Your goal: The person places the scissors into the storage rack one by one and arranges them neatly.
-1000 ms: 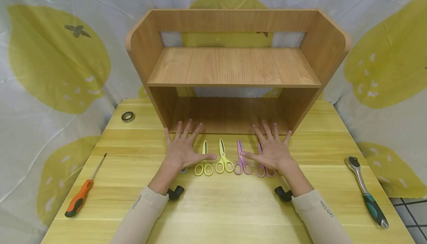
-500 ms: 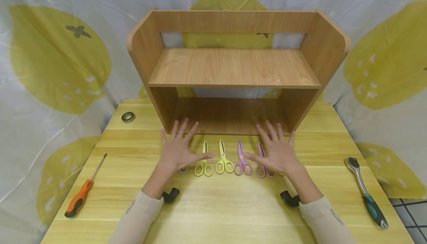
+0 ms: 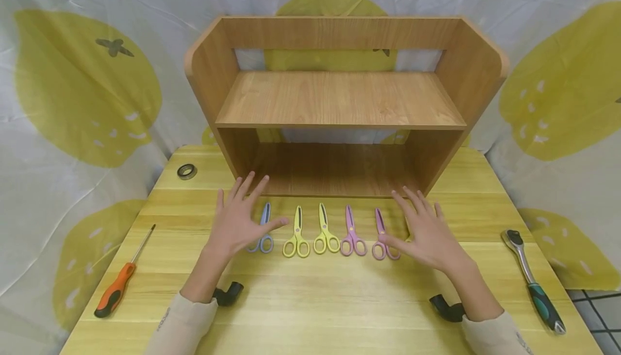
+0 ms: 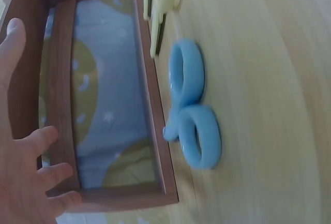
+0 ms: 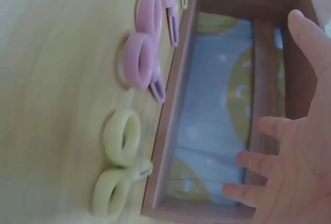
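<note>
Left hand (image 3: pixel 236 227) and right hand (image 3: pixel 430 236) both over the counter (image 3: pixel 330 306), fingers (image 3: pixel 246 185) spread wide and gripping nothing, clear of the row of blue, yellow and purple scissors (image 3: pixel 298 230) lying just in front of the wooden shelf (image 3: pixel 339 99).

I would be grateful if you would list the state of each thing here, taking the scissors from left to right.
Left hand: fingers spread, holding nothing
Right hand: fingers spread, holding nothing
Blue scissors: closed
First yellow scissors: closed
Second yellow scissors: closed
First pink scissors: closed
Second pink scissors: closed
Third yellow scissors: too hidden to tell
Orange screwdriver: lying down
Ratchet wrench: lying flat
Tape roll: lying flat
Shelf: standing upright
</note>
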{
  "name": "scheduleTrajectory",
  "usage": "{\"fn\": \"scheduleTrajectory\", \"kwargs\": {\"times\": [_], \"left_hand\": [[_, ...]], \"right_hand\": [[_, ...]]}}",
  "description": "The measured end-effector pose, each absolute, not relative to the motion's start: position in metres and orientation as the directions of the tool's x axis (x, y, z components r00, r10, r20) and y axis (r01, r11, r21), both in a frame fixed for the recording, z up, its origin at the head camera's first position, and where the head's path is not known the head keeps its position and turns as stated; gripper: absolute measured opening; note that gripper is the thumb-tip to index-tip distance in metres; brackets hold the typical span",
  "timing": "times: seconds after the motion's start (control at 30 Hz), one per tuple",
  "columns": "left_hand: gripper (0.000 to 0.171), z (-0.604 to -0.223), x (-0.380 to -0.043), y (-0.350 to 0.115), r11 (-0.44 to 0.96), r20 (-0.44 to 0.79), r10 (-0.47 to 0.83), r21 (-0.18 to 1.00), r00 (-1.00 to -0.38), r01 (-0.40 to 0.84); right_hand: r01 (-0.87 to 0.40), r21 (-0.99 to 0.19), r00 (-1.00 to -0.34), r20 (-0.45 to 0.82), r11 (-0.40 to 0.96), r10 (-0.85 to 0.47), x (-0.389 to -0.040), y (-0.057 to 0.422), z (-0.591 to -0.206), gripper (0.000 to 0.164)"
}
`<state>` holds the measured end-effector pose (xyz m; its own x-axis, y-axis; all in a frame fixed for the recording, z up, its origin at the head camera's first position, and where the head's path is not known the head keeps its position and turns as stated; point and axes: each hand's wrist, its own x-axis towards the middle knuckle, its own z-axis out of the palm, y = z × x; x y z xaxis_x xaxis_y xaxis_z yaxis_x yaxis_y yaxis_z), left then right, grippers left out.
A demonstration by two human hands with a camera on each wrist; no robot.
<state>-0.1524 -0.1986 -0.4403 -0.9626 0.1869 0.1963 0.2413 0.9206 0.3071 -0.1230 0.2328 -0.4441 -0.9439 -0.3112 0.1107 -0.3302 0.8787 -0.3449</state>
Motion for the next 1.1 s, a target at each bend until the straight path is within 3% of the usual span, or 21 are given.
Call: {"fn": "scheduleTrajectory", "kwargs": {"times": [0.33, 0.57, 1.1], "left_hand": [[0.098, -0.438, -0.153, -0.218, 0.801, 0.288, 0.019, 0.568, -0.957, 0.187], [0.086, -0.447, -0.163, -0.226, 0.678, 0.422, -0.136, 0.699, -0.897, 0.226], [0.052, -0.459, -0.190, -0.237, 0.500, 0.368, -0.315, 0.848, -0.875, 0.176]], "right_hand": [[-0.318, -0.416, -0.948, 0.134, 0.852, -0.288, -0.110, 0.256, -0.451, 0.102], [-0.279, -0.472, -0.959, 0.100, 0.836, -0.264, -0.103, 0.268, -0.463, 0.094], [-0.193, -0.635, -0.974, 0.031, 0.748, -0.225, -0.095, 0.285, -0.480, 0.067]]}}
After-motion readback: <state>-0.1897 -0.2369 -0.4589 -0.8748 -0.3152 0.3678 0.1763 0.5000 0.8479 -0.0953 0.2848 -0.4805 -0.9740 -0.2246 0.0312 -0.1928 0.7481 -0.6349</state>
